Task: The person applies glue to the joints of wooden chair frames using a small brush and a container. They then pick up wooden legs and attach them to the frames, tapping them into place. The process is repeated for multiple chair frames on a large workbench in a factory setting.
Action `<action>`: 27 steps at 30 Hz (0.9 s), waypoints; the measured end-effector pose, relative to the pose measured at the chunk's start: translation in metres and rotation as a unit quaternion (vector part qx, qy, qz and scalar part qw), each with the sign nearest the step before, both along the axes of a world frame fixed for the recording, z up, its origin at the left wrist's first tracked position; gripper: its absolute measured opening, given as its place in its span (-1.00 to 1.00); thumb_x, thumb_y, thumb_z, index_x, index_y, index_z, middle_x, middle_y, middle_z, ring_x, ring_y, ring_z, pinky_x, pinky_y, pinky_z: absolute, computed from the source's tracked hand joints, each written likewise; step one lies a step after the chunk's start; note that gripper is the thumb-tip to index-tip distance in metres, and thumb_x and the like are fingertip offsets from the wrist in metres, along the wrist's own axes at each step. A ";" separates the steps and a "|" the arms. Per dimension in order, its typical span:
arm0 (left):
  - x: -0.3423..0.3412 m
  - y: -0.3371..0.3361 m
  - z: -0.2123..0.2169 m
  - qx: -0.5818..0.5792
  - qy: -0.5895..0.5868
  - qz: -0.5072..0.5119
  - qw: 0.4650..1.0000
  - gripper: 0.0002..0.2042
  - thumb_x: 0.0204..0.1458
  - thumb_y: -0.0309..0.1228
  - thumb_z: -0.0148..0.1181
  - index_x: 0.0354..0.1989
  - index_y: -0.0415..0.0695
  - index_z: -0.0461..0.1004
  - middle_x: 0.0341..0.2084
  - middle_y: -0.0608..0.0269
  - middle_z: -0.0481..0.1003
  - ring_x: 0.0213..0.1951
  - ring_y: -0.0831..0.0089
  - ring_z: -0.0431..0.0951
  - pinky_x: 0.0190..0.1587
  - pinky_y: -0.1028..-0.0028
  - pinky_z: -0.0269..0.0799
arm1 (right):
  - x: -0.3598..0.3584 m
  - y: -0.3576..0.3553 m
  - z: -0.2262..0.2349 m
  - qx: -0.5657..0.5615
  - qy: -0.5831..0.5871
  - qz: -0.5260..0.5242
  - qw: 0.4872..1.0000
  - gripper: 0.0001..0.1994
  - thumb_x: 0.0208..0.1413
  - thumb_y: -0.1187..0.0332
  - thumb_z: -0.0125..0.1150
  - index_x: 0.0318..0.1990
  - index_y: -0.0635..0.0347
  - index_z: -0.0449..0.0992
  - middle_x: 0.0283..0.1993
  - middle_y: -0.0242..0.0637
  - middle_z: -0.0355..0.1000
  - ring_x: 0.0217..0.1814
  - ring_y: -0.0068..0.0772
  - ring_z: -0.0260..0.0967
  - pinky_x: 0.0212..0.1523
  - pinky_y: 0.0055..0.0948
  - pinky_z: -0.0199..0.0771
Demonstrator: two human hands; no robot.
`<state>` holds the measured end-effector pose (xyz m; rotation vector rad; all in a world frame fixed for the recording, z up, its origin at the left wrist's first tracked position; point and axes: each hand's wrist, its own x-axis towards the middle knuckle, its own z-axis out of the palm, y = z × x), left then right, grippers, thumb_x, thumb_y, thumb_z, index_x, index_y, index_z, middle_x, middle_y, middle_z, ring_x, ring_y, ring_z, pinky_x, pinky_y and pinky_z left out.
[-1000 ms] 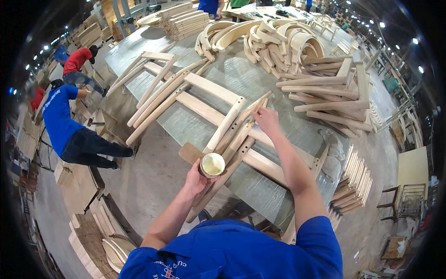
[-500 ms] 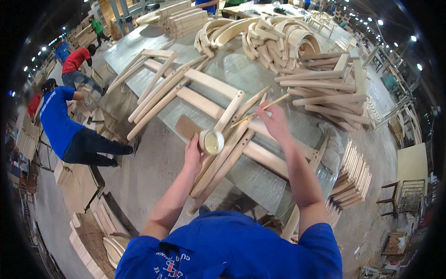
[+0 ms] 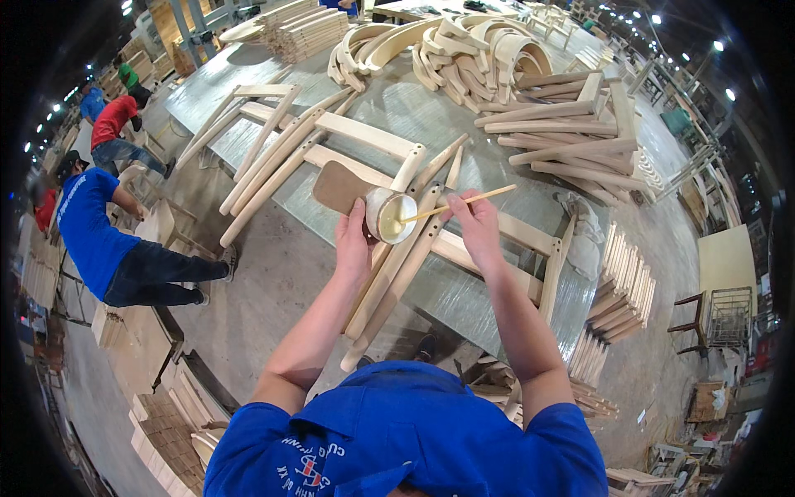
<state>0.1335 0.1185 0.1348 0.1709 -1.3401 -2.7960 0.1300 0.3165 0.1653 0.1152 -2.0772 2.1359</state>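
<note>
My left hand (image 3: 356, 244) is closed round a white cup (image 3: 379, 203) tilted toward me, with pale yellowish liquid in it. A flat brown paddle-shaped piece (image 3: 338, 186) sticks out to the left of the cup, by the same hand. Between the fingers of my right hand (image 3: 476, 228) is a thin wooden stick (image 3: 489, 195), its lower end dipped in the liquid. Under both hands lies a jointed wooden chair frame (image 3: 414, 265), its legs toward me. A second chair frame (image 3: 360, 137) rests just beyond it, to the left.
The frames lie on a plastic-covered table (image 3: 315, 203). Curved wooden parts (image 3: 447, 50) and a pile of joined legs (image 3: 571, 132) are heaped at its far side. Crumpled plastic (image 3: 584, 236) hangs at the right edge. A co-worker in blue (image 3: 91, 232) bends over at the left.
My right hand has brought the stick from the frame joint to the cup, and its tip is now in the liquid. The cup has shifted slightly up and right in view.
</note>
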 end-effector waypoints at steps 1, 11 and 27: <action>0.002 0.003 0.001 0.015 -0.029 -0.015 0.999 -0.67 0.16 -0.14 -0.06 -0.02 -0.08 0.25 -0.17 0.27 0.44 -0.23 0.52 0.50 -0.24 0.49 0.48 | -0.001 0.003 -0.007 -0.057 -0.046 0.002 0.997 -0.88 0.11 0.34 0.10 -0.31 0.19 0.39 -0.45 -0.34 0.45 -0.38 -0.65 0.38 -0.32 -0.61 0.32; -0.007 0.003 -0.025 0.090 -0.108 -0.080 0.987 -0.70 0.20 -0.16 -0.17 -0.03 -0.07 0.24 -0.11 0.20 0.41 -0.12 0.38 0.48 -0.25 0.34 0.51 | 0.012 0.028 -0.030 -0.252 -0.093 0.028 0.963 -0.90 0.09 0.37 0.12 -0.27 0.13 0.37 -0.34 -0.33 0.44 -0.24 -0.46 0.43 -0.21 -0.43 0.42; -0.021 0.030 -0.062 0.054 -0.181 -0.101 0.977 -0.57 0.20 -0.07 -0.29 0.08 -0.09 0.23 0.03 0.16 0.32 0.00 0.23 0.41 -0.09 0.15 0.46 | -0.008 0.068 -0.056 -0.129 -0.035 -0.080 0.988 -0.90 0.08 0.41 0.14 -0.33 0.23 0.40 -0.44 -0.31 0.44 -0.35 -0.59 0.38 -0.28 -0.61 0.37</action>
